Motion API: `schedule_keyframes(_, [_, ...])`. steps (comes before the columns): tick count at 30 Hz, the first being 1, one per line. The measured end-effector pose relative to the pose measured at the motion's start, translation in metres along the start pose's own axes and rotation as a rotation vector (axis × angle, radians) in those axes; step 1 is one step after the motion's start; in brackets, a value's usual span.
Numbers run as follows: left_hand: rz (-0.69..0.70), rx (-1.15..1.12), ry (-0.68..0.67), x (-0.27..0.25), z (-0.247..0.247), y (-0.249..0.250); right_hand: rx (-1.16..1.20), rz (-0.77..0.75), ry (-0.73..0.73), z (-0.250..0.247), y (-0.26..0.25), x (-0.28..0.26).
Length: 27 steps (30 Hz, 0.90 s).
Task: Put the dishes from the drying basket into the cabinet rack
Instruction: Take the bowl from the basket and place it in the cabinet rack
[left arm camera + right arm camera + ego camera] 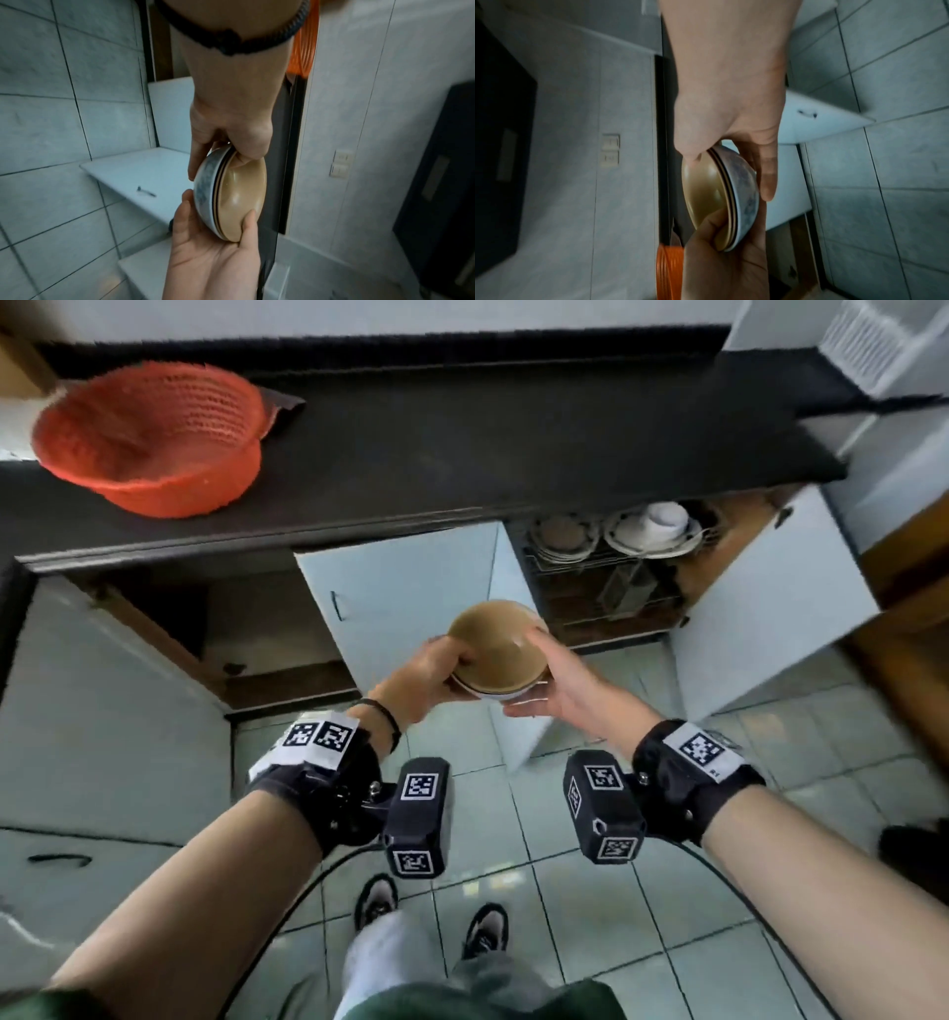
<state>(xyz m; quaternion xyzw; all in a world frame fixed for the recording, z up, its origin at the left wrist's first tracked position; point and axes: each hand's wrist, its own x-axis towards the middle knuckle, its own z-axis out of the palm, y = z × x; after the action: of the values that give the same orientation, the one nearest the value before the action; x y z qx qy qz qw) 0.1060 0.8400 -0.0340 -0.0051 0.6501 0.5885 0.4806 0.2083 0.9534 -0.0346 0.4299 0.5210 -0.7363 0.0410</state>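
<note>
— Two hands holding?
— Yes: left hand [431,670] and right hand [560,690], each grip pinching the rim of the stacked bowls [498,649], over the floor [565,891].
— Beyond?
— The cabinet rack [606,567] with plates [565,536]; drying basket [149,439] at the left end of the surface [462,454].

Kitchen interior: dark worktop [462,454] above white cabinet doors [400,588] standing open; pale square-tiled floor [565,891]; light grey wall [359,101] bearing a switch plate [340,163].
</note>
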Motion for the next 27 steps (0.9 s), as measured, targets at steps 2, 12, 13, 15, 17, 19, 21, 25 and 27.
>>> schedule_keyframes(2, [-0.019, 0.049, -0.074, 0.008, 0.049, 0.005, 0.076, -0.008, 0.036, -0.047, 0.002, -0.004])
schedule_keyframes(12, [-0.189, 0.162, -0.231, 0.094, 0.212, 0.018, 0.124, 0.006, 0.262, -0.207, -0.01, 0.026])
schedule_keyframes(13, [-0.215, 0.156, -0.231, 0.109, 0.222, 0.019, 0.091, 0.025, 0.265, -0.219, -0.014, 0.035])
schedule_keyframes(15, [-0.253, 0.119, -0.215, 0.141, 0.238, 0.023, 0.022, 0.052, 0.244, -0.24, -0.024, 0.058])
schedule_keyframes(17, [-0.278, 0.089, -0.184, 0.171, 0.253, 0.028, -0.022, 0.084, 0.229, -0.259, -0.037, 0.083])
schedule_keyframes(19, [-0.295, 0.085, -0.161, 0.197, 0.263, 0.034, -0.061, 0.117, 0.199, -0.275, -0.05, 0.108])
schedule_keyframes(21, [-0.314, 0.082, -0.138, 0.22, 0.27, 0.041, -0.081, 0.146, 0.164, -0.287, -0.062, 0.131])
schedule_keyframes(25, [-0.353, 0.046, -0.106, 0.262, 0.284, 0.056, -0.123, 0.177, 0.116, -0.307, -0.081, 0.173])
schedule_keyframes(27, [-0.384, 0.039, -0.102, 0.278, 0.292, 0.061, -0.135, 0.188, 0.093, -0.317, -0.088, 0.189])
